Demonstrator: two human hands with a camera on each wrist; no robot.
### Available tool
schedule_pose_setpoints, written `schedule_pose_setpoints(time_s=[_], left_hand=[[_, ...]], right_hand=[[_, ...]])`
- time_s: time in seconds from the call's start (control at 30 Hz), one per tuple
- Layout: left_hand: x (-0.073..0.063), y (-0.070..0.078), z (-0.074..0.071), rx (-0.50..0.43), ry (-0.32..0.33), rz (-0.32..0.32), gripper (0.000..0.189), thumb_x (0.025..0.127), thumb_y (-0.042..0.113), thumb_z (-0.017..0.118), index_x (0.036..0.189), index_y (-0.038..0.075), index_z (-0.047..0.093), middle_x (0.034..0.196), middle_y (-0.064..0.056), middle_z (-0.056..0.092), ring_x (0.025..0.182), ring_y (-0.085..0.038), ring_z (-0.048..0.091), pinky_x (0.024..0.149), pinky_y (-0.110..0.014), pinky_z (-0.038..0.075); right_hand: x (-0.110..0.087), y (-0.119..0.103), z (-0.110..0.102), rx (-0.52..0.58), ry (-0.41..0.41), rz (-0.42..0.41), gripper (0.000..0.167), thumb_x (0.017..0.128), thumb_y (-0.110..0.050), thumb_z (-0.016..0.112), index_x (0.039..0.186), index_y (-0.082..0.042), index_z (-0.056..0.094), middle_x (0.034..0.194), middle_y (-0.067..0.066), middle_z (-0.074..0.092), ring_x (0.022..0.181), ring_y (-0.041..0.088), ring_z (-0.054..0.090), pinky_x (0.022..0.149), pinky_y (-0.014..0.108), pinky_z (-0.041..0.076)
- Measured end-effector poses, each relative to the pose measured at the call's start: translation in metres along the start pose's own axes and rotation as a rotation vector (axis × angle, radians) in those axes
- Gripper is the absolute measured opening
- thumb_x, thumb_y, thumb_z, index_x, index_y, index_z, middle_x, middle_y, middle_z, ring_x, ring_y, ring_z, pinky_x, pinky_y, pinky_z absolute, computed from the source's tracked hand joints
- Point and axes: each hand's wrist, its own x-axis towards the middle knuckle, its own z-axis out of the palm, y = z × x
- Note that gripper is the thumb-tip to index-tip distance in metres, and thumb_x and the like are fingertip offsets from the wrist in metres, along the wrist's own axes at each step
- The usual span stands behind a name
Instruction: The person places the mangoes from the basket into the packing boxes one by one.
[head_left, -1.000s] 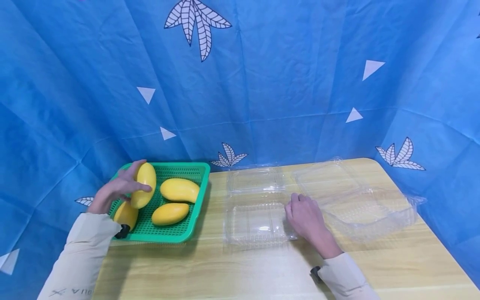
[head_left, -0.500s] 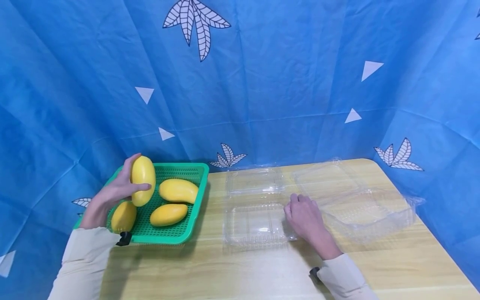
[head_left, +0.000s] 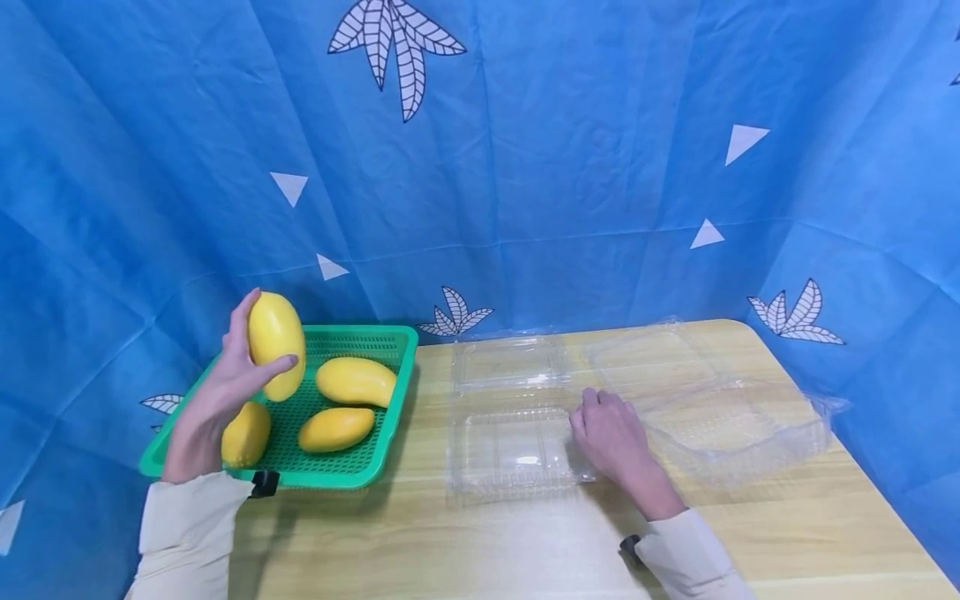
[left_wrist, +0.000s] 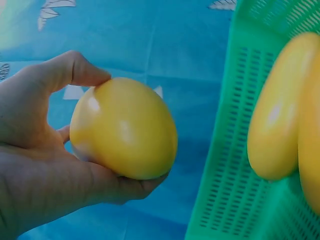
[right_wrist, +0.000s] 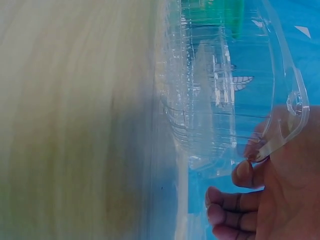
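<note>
My left hand (head_left: 231, 371) grips a yellow mango (head_left: 276, 342) above the left side of a green basket (head_left: 408, 367). In the left wrist view, thumb and fingers wrap the mango (left_wrist: 125, 130) from opposite sides, its rounded end toward the camera. Three more mangoes lie in the basket: a long one (head_left: 356, 381), a smaller one (head_left: 336, 429) and one partly behind the left wrist (head_left: 246, 437). My right hand (head_left: 611, 433) is at the right edge of an opened clear plastic container (head_left: 498, 446). The right wrist view shows the thumb and a finger pinching the container's rim (right_wrist: 280, 142).
Another clear plastic container (head_left: 738, 425), also opened, lies to the right of my right hand. Everything stands on a light wooden table (head_left: 420, 542). A blue patterned curtain (head_left: 570, 167) hangs behind the table and at its sides.
My left hand has raised the mango up out of the basket and slightly to the left. The right hand and the containers have stayed in place.
</note>
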Motion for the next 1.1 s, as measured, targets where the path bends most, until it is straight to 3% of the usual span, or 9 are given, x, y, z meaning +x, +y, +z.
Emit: schedule_pose_setpoints(time_s=[0.23,0.43,0.6,0.7,0.83,0.97,1.1], left_hand=[[-0.016,0.012,0.005,-0.049,0.043,0.062,0.097,0.101,0.023,0.067,0.163,0.040,-0.006,0.157,-0.020,0.016,0.124,-0.038,0.039,0.080,-0.026,0.050],[-0.030,0.020,0.007,-0.071,0.116,0.069,0.097,0.101,0.022,0.066,0.161,0.046,-0.006,0.159,-0.017,0.005,0.129,-0.045,0.029,0.082,-0.025,0.047],[-0.033,0.022,0.014,-0.199,0.107,0.114,0.098,0.100,0.014,0.067,0.162,0.045,-0.003,0.169,-0.002,-0.005,0.132,-0.055,0.032,0.080,-0.016,0.051],[-0.034,0.017,0.016,-0.266,0.128,0.123,0.098,0.100,0.011,0.067,0.162,0.045,0.000,0.170,0.004,-0.005,0.133,-0.054,0.034,0.081,-0.016,0.053],[-0.040,0.007,0.021,-0.337,0.171,0.120,0.098,0.099,0.009,0.068,0.162,0.046,0.003,0.168,0.001,0.000,0.130,-0.040,0.040,0.083,-0.017,0.054],[-0.048,0.002,0.027,-0.371,0.249,0.119,0.094,0.098,0.008,0.067,0.163,0.043,0.010,0.164,-0.012,0.015,0.121,-0.026,0.048,0.081,-0.018,0.055],[-0.049,0.005,0.033,-0.391,0.342,0.143,0.086,0.098,0.007,0.061,0.163,0.040,0.016,0.157,-0.016,0.029,0.118,-0.025,0.048,0.080,-0.021,0.053]], right_hand=[[0.000,-0.001,-0.001,0.000,-0.004,-0.014,0.023,0.106,-0.018,0.046,0.085,-0.007,0.049,0.074,0.005,0.044,0.069,0.022,0.043,0.068,0.041,0.045],[0.001,-0.001,-0.002,0.015,-0.014,-0.013,0.025,0.106,-0.019,0.045,0.084,-0.008,0.048,0.073,0.005,0.043,0.068,0.022,0.042,0.066,0.039,0.043],[0.000,0.003,-0.001,0.042,-0.030,-0.003,0.024,0.106,-0.018,0.043,0.086,-0.008,0.049,0.074,0.005,0.044,0.070,0.022,0.043,0.068,0.040,0.043],[0.000,0.004,-0.002,0.045,-0.027,-0.003,0.023,0.106,-0.018,0.043,0.086,-0.007,0.050,0.074,0.005,0.044,0.070,0.022,0.043,0.068,0.040,0.044],[0.000,0.001,-0.002,0.044,-0.039,0.000,0.024,0.106,-0.018,0.044,0.086,-0.008,0.049,0.073,0.005,0.043,0.069,0.022,0.042,0.068,0.041,0.044],[0.000,-0.002,-0.001,0.049,-0.047,0.002,0.023,0.106,-0.018,0.044,0.086,-0.008,0.049,0.074,0.005,0.045,0.070,0.022,0.044,0.070,0.043,0.045],[-0.002,-0.002,-0.001,0.044,-0.041,0.008,0.022,0.106,-0.018,0.044,0.086,-0.008,0.049,0.075,0.005,0.045,0.072,0.023,0.045,0.072,0.043,0.046]])
